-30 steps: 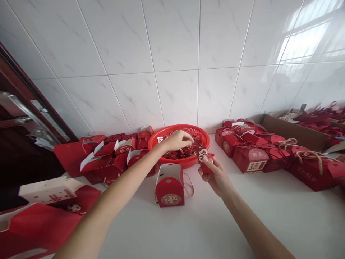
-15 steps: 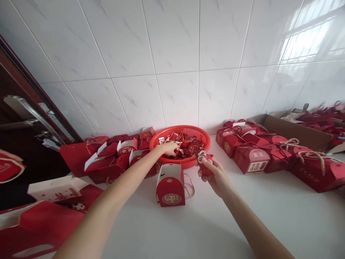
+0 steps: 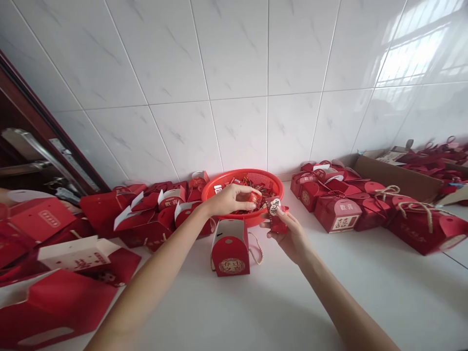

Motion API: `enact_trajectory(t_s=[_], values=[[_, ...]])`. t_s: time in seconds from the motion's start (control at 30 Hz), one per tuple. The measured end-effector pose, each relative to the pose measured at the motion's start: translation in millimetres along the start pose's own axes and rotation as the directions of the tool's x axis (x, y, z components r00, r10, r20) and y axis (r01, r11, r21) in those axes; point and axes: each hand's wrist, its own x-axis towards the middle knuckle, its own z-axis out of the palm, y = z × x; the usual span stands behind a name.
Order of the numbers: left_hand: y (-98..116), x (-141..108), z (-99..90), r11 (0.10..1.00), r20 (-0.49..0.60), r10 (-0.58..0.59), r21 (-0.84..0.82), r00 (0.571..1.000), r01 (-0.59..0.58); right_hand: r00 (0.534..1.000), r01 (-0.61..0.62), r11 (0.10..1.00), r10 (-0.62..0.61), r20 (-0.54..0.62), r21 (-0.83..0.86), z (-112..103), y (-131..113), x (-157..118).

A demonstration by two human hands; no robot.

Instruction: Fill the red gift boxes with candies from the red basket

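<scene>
Over the near rim of a red plastic basket (image 3: 278,189), my left hand (image 3: 231,199) pinches a small red-wrapped candy (image 3: 254,196). Wrapped candies (image 3: 261,187) lie in the basket below it. My right hand (image 3: 292,234), a little to the right, is closed around red wrapped sweets (image 3: 277,217), one with a white label bearing dark characters. How many it holds I cannot tell. Between my forearms stands a red gift box (image 3: 231,256) with its top open and a rope handle (image 3: 258,251) hanging at its right side.
Open red boxes (image 3: 146,222) crowd the left, and closed ones (image 3: 338,214) stand at the right. A cardboard carton (image 3: 398,178) of red pieces is farther right. At the far left are a box (image 3: 40,219) with part of another person's hand, and a door handle (image 3: 36,151).
My left hand has risen out of the basket and moved right, now with a red candy in its fingers. My right hand has barely moved. At the far left, another red box has come into view.
</scene>
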Motion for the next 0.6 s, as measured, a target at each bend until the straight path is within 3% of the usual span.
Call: enact_trajectory(t_s=[0.1,0.2,0.47,0.6], values=[[7.2,-11.2,7.9,0.977,-0.061,0.051,0.210,0.997,-0.038,0.999,-0.019,0.999,0.018,0.037,0.040,1.9,-0.3,-1.2],[9.2,-19.5,13.6,0.945,-0.095,0.107,0.318,0.990,-0.071,0.995,-0.037,0.997,0.031,0.098,0.061,3.3,-0.1,-2.8],[11.7,-33.2,31.3,0.888,-0.125,0.261,0.419,0.957,-0.188,0.976,-0.037,0.999,0.038,0.214,-0.012,3.9,7.4,-8.2],[15.4,-38.5,36.2,0.893,-0.120,0.277,0.399,0.953,-0.209,0.968,-0.032,0.998,0.045,0.246,-0.056,4.8,10.2,-10.9]])
